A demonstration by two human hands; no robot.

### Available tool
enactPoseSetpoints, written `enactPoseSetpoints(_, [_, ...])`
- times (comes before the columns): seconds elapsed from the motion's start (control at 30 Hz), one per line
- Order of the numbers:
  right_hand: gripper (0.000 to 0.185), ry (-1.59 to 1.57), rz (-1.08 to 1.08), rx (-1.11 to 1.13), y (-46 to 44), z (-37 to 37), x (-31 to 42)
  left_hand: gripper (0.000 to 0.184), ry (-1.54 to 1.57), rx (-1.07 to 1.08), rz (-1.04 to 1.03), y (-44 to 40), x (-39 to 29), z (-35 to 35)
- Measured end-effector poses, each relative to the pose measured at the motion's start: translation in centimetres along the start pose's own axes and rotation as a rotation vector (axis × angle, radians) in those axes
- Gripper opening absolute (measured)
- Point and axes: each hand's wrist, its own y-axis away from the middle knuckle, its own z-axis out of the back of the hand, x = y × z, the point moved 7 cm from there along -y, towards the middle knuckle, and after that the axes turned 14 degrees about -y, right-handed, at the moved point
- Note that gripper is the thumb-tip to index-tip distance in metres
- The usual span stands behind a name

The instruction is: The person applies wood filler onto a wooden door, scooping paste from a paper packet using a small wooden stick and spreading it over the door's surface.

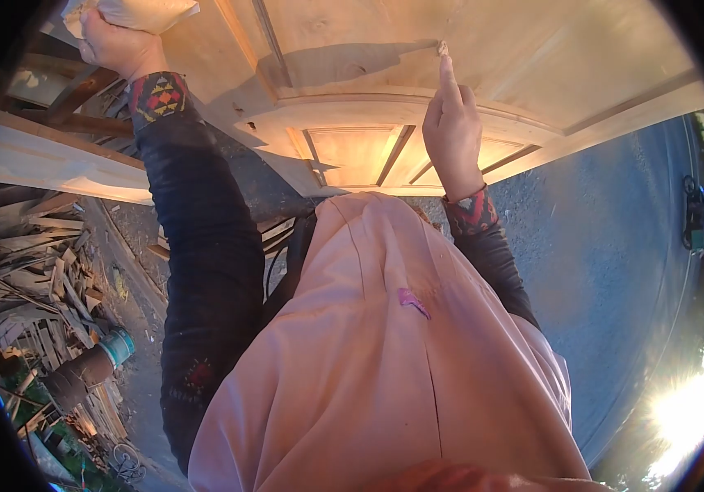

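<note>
My left hand (114,45) is closed around a pale plastic bag (151,11) at the top left; what fills the bag is hard to make out. My right hand (453,127) is over the upper part of a wooden panel door (352,61). Its index finger points away from me and the other fingers look curled. At that fingertip sits a small dab of beige paste (443,48), which seems to touch the door's face. The shadow of my right hand and finger falls across the panel to the left.
A heap of scrap wood (40,279) lies on the ground at the left, near a teal-rimmed bucket (116,347). A pale board (65,160) lies left of the door. Grey road (606,246) stretches along the right, with a motorbike (699,213) at its far side.
</note>
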Motion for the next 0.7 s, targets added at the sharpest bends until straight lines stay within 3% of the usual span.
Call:
enactPoseSetpoints(0.07, [0.055, -0.043, 0.136, -0.132, -1.1, 2.1, 1.4, 0.022, -0.07, 0.002, -0.029, 0.2, -0.4, 0.0])
enactPoseSetpoints(0.13, [0.053, -0.045, 0.215, -0.211, -1.9, 3.1, 2.3, 0.022, -0.219, 0.043, -0.297, -0.3, -0.6, 0.0])
enactPoseSetpoints(0.2, [0.053, -0.01, 0.255, -0.239, -3.1, 2.7, 2.9, 0.023, -0.182, 0.057, -0.295, -0.5, -0.2, -0.2])
enactPoseSetpoints(0.27, [0.053, -0.036, 0.184, -0.23, -3.0, 1.3, 1.6, 0.027, 0.026, 0.049, -0.014, 1.6, -2.0, -0.8])
enactPoseSetpoints(0.37, [0.052, -0.052, 0.155, -0.196, -1.2, -0.9, -0.5, 0.028, 0.01, 0.06, -0.037, 1.0, -1.2, -0.6])
enactPoseSetpoints(0.47, [0.051, -0.013, 0.085, -0.094, 0.8, -1.3, -1.7, 0.023, -0.173, 0.093, -0.256, -1.6, 1.1, 0.3])
enactPoseSetpoints(0.5, [0.05, 0.005, 0.05, -0.047, 1.2, -1.2, -2.1, 0.022, -0.402, 0.063, -0.426, -1.3, 0.2, 0.4])
enactPoseSetpoints(0.57, [0.042, -0.23, 0.097, -0.225, 0.6, 1.0, -3.9, 0.021, -0.865, -0.005, -0.76, -0.3, -1.3, -0.2])
enactPoseSetpoints(0.6, [0.039, -0.346, 0.117, -0.312, 0.7, 1.8, -4.5, 0.02, -0.718, 0.006, -0.634, -0.6, -1.0, 0.2])
enactPoseSetpoints(0.63, [0.029, -0.488, -0.075, -0.297, 0.2, 3.2, -4.2, 0.02, -0.571, 0.016, -0.506, -0.7, -0.8, 0.2])
enactPoseSetpoints(0.7, [0.026, -0.53, -0.157, -0.184, -1.1, 3.5, -4.5, 0.019, -0.39, 0.033, -0.334, -0.7, -0.1, 0.3])
